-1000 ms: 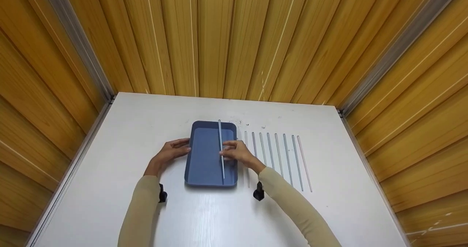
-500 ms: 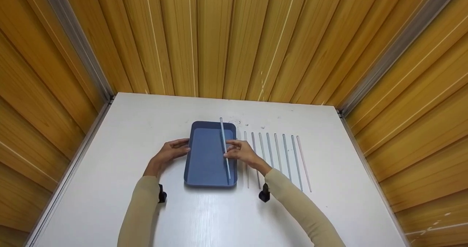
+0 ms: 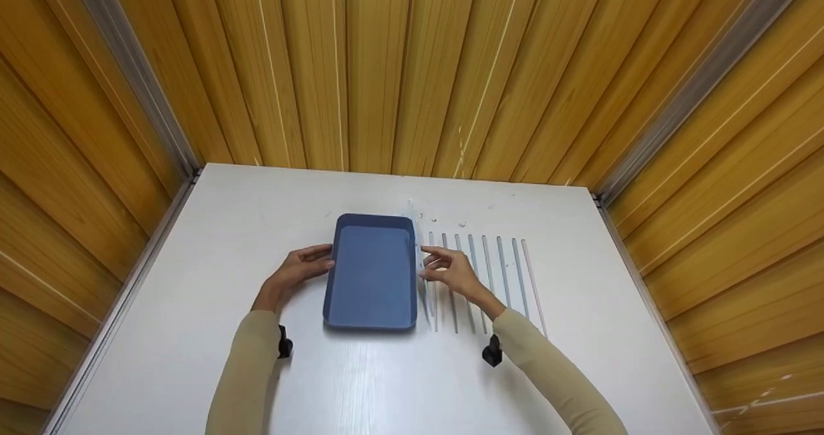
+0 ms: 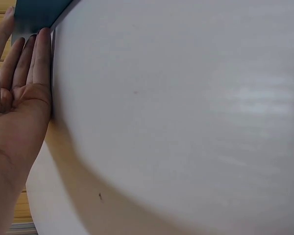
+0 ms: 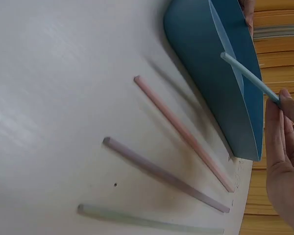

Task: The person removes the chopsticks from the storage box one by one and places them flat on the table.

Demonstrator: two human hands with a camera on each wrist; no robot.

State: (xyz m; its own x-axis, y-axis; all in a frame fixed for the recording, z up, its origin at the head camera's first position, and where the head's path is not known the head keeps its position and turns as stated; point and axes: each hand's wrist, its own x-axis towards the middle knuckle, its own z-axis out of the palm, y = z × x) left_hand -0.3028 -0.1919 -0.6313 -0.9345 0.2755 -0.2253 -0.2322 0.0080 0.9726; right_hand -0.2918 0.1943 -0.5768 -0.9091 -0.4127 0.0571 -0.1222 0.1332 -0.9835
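Observation:
My right hand (image 3: 454,272) pinches a pale blue straw (image 5: 252,77) between thumb and fingers. In the right wrist view the straw is raised and tilted beside the tray's wall; in the head view it is faint, along the tray's right side. The tray is blue, deep and rectangular (image 3: 370,274), with rounded corners. My left hand (image 3: 301,268) touches the tray's left side with extended fingers, also visible as a hand (image 4: 24,93) in the left wrist view. Pink (image 5: 183,132), purple (image 5: 164,174) and pale green (image 5: 147,223) straws lie below the right hand.
Several straws lie spaced in a row on the white table (image 3: 257,197) right of the tray, ending with a pink straw (image 3: 533,280). Small marks dot the surface behind the row. Yellow wood-look panels (image 3: 380,68) wall the table's back and sides.
My right hand has moved right with the straw, from above the tray to past its right rim. The left hand stays at the tray's left side.

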